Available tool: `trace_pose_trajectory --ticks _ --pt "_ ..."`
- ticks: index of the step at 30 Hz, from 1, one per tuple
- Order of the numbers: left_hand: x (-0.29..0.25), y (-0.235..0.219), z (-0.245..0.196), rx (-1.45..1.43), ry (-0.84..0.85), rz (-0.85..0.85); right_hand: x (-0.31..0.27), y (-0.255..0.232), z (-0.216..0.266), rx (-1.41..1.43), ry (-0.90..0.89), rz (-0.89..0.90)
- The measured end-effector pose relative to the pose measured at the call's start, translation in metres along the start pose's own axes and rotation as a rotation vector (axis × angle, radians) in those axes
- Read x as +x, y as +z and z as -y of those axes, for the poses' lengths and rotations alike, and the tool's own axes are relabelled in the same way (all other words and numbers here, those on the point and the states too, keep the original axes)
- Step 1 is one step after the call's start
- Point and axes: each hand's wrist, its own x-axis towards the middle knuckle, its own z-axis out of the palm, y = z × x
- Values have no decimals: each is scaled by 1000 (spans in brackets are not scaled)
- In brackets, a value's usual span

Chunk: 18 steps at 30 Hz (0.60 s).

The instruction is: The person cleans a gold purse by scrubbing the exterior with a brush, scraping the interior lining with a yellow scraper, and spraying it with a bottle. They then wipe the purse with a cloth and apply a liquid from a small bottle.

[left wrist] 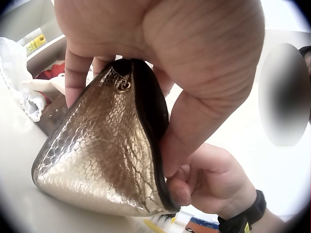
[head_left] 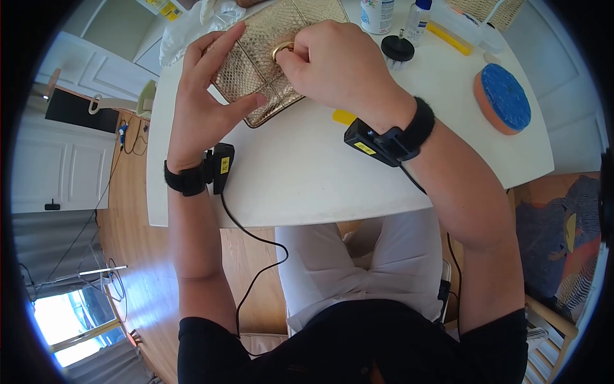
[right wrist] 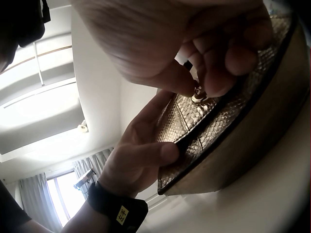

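Note:
A gold snakeskin-textured bag with dark piping stands at the far side of the white table. My left hand grips its left end, thumb on the near edge and fingers spread along the far side. On its top face is a gold metal ring, which my right hand pinches between thumb and forefinger. From the right wrist, the metal fitting shows right at those fingertips. In the left wrist view, the bag's end panel carries a small ring near the top.
At the back right are a white can, a blue-capped bottle, a black round brush and a clear container. A blue-and-orange round sponge sits far right. A white plastic bag lies back left. A cord trails from my left wrist.

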Motion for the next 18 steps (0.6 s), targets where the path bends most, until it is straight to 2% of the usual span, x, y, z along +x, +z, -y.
trace_pose_trajectory --ticks 6,18 --pt "0 -1 -1 -16 12 -1 1 0 -4 48 -54 -94" --pt "0 0 1 -20 14 -4 1 1 -7 63 -116 -89"
